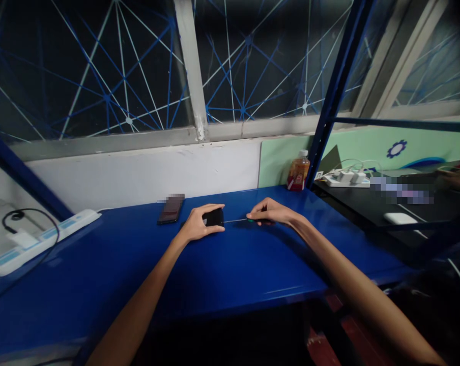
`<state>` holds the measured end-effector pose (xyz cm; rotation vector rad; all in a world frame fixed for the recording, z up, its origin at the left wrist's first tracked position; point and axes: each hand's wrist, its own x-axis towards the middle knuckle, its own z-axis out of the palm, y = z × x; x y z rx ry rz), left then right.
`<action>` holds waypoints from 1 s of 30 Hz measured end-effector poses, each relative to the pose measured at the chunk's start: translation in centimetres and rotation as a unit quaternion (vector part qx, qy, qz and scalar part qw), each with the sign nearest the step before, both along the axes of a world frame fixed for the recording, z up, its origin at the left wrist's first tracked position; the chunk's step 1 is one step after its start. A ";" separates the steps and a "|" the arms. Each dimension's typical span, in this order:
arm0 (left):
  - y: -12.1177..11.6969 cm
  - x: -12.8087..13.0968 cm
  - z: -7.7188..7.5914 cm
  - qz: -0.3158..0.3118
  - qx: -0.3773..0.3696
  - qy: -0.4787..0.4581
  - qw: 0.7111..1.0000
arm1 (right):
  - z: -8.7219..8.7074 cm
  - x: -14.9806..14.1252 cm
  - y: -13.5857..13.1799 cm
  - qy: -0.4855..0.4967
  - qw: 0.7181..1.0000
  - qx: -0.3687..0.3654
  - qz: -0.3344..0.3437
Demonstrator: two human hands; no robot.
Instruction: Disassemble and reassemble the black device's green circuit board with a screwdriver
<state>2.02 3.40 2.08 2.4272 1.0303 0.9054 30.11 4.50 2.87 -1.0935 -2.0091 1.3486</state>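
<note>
My left hand (196,223) grips a small black box-shaped object (213,217) by its edges, thumb on the near side and fingers on the far side. What kind of object it is I cannot make out. In my right hand (268,211) is a thin screwdriver (235,220), pinched at its handle, of which a bit of green shows. Its slim metal shaft points left, and the tip meets or nearly meets the right end of the black object. Both hands are low over the blue table (230,274).
A dark phone (171,209) lies behind my left hand. At the left is a white power strip (42,241) with a plug and black cable. A drink bottle (298,172) stands at the back right by a blue post. Another power strip (346,179) sits on the black table (352,203).
</note>
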 end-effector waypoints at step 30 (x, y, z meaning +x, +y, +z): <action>0.0 0.4 -0.3 0.017 -0.011 -0.004 1.000 | -0.3 -0.3 -0.4 -0.222 0.920 0.321 -0.034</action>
